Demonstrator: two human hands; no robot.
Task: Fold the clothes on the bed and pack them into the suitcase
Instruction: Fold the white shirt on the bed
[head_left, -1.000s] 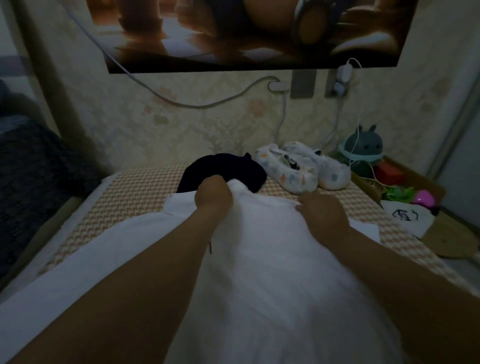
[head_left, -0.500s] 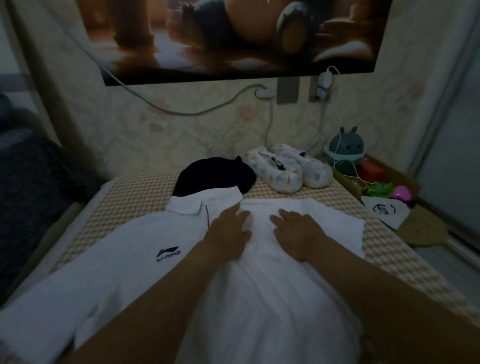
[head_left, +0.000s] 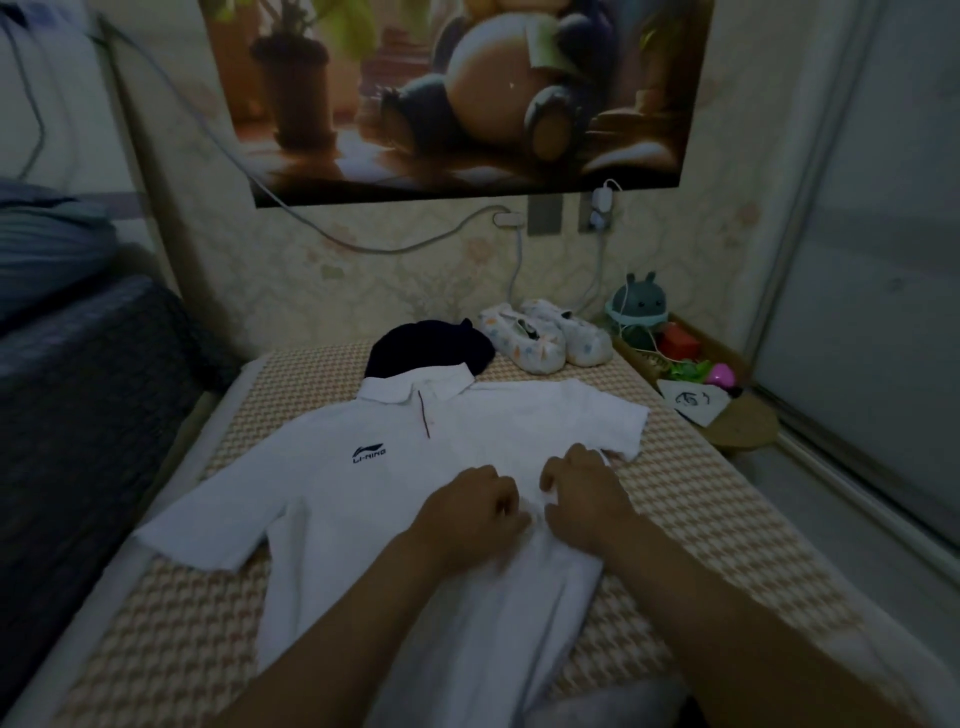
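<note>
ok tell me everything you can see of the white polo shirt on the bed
The white short-sleeved polo shirt lies face up on the checked woven bed mat, sleeves spread, its collar overlapping a dark garment. The cloth looks soft, with a dark chest logo and a dark-edged placket. The left hand and right hand rest on its middle, fingers curled into the cloth, which wrinkles below them.

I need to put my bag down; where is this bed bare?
Bare mat shows left of the white shirt's collar, in front of the left-hand sleeve, and along the shirt's right side. The far end is crowded: dark garment, slippers.
</note>
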